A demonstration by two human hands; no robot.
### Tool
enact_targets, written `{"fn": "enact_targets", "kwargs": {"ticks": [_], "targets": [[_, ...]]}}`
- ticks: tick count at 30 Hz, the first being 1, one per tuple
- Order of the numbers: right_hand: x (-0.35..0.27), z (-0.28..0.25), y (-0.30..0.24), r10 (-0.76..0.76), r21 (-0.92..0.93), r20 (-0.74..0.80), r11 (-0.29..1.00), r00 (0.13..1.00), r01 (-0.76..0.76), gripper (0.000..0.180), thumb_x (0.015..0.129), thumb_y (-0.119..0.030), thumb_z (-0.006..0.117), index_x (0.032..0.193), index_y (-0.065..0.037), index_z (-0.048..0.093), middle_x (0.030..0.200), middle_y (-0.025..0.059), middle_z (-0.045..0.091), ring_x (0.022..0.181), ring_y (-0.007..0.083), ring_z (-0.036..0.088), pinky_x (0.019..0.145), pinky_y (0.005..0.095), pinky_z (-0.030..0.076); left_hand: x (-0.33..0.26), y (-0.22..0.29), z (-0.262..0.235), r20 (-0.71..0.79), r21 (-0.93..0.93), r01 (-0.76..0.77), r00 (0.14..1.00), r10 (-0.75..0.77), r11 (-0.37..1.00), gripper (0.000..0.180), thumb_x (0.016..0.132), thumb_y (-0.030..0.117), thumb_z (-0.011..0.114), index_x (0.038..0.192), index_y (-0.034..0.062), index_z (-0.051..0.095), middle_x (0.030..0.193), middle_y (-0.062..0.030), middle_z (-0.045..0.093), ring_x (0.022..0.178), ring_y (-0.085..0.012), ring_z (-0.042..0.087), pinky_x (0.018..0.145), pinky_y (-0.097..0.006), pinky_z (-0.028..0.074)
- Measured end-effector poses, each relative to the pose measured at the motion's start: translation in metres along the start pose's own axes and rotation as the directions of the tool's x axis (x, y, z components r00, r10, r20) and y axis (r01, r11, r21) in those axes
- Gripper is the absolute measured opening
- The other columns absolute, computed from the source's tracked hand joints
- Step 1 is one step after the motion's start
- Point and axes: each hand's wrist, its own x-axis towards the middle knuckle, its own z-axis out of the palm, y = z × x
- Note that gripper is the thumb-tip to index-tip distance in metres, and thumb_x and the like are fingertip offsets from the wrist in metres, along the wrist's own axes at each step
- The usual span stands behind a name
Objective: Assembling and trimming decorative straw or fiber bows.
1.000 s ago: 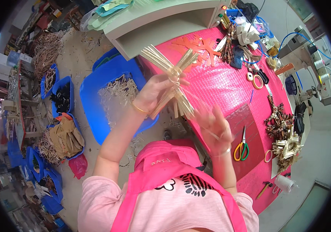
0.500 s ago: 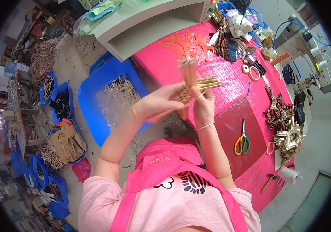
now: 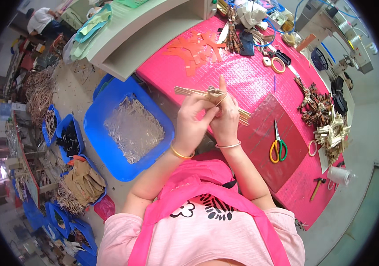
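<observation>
A bundle of thin straw-coloured strips [image 3: 244, 117] is held in front of my chest, above the near edge of the pink table. My right hand [image 3: 226, 122] is closed around it, index finger pointing up. My left hand [image 3: 191, 122] is closed beside it, thumb and fingertips pinched against the bundle. Strip ends stick out past both hands, and a folded clump of them [image 3: 215, 94] shows between the fingers. What looks like a thin band [image 3: 221, 100] loops by the right fingers; its full course is hidden.
Scissors [image 3: 278, 144] with yellow and green handles lie on a dark red mat [image 3: 264, 170]. Orange strips [image 3: 191, 51], tied bundles [image 3: 331, 133] and a hammer [image 3: 317, 189] are on the pink table. A blue bin [image 3: 94, 133] of clippings stands left. Another person [image 3: 43, 22] is at upper left.
Both hands have drawn together around the bundle, which has turned so its ends stick out to both sides. The left hand has come right, its fingers now pinched. The view has shifted slightly.
</observation>
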Motion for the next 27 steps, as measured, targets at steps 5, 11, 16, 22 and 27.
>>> {"fn": "enact_targets", "kwargs": {"ticks": [5,11,16,22,27], "targets": [[-0.010,-0.047,0.034,-0.283,-0.328,0.275,0.871,0.919,0.366,0.027,0.069,-0.010,0.057,0.096,-0.011,0.057,0.084,0.0030,0.056,0.076,0.0195,0.055,0.079,0.0380,0.040,0.007,-0.013,-0.017,0.540,-0.782,0.619,0.731,-0.417,0.073,0.021,0.082,0.017,0.039,0.064,0.0070,0.040,0.061,-0.0016,0.038,0.061,-0.0143,0.040,0.062,-0.027,0.036],[-0.027,-0.074,0.030,0.414,0.391,0.055,0.828,0.908,-0.401,0.020,0.071,0.002,0.062,0.090,-0.001,0.058,0.077,0.0016,0.060,0.073,0.0050,0.054,0.058,0.0229,0.047,0.012,-0.022,0.007,0.695,-0.706,0.647,0.558,-0.453,-0.288,0.020,0.084,0.015,0.040,0.067,0.0051,0.044,0.064,-0.0044,0.045,0.060,-0.0167,0.045,0.065,-0.030,0.040],[-0.027,-0.094,0.054,0.605,0.593,0.078,0.611,0.792,-0.525,0.028,0.071,0.002,0.062,0.097,0.002,0.053,0.084,0.0064,0.059,0.069,0.0090,0.055,0.056,0.0212,0.047,-0.002,-0.042,0.029,0.744,-0.656,0.713,0.558,-0.367,-0.246,0.020,0.082,0.014,0.042,0.065,0.0052,0.047,0.081,-0.0100,0.057,0.084,-0.0208,0.053,0.078,-0.031,0.040],[-0.018,-0.122,0.079,0.713,0.725,0.156,0.387,0.683,-0.570,0.026,0.071,-0.001,0.063,0.095,0.002,0.054,0.083,0.0056,0.059,0.070,0.0100,0.055,0.061,0.0223,0.045,-0.017,-0.039,0.086,0.620,-0.298,0.791,0.587,-0.521,0.535,0.022,0.078,0.015,0.052,0.091,-0.0024,0.054,0.086,-0.0050,0.056,0.089,-0.0152,0.051,0.082,-0.029,0.039],[-0.014,-0.137,0.093,0.686,0.629,0.207,0.453,0.698,-0.632,0.027,0.073,-0.005,0.062,0.098,0.002,0.052,0.083,0.0043,0.058,0.072,0.0090,0.055,0.064,0.0218,0.044,-0.022,-0.007,0.136,0.691,-0.350,0.640,0.669,-0.272,0.684,0.045,0.079,0.009,0.057,0.116,-0.0013,0.035,0.099,-0.0096,0.053,0.089,-0.0144,0.052,0.072,-0.026,0.047]]}}
